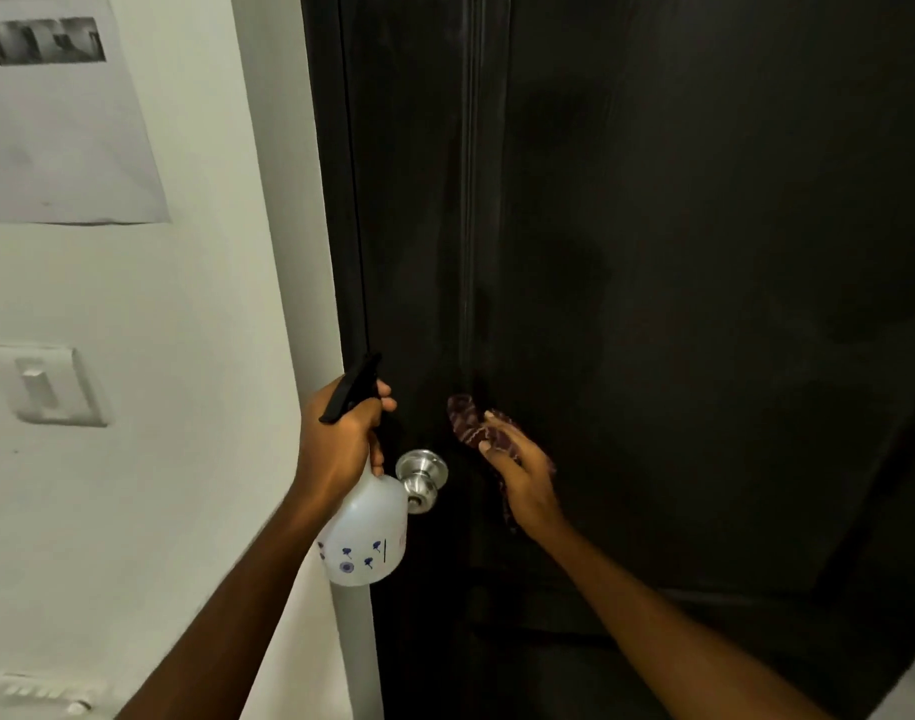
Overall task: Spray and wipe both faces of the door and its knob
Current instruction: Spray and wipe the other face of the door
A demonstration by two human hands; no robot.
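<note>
A dark, nearly black door (678, 252) fills the right of the head view, with a silver round knob (423, 478) near its left edge. My left hand (341, 444) grips the neck of a white spray bottle (364, 537) with a black trigger head, just left of the knob; the bottle's shoulder overlaps the knob. My right hand (523, 475) presses a dark red patterned cloth (471, 423) against the door face, right of and slightly above the knob. Part of the cloth hangs below my palm.
A white wall (185, 304) lies left of the door frame. It carries a light switch (50, 384) and a printed paper sheet (60, 111) higher up. A white fitting shows at the bottom left corner.
</note>
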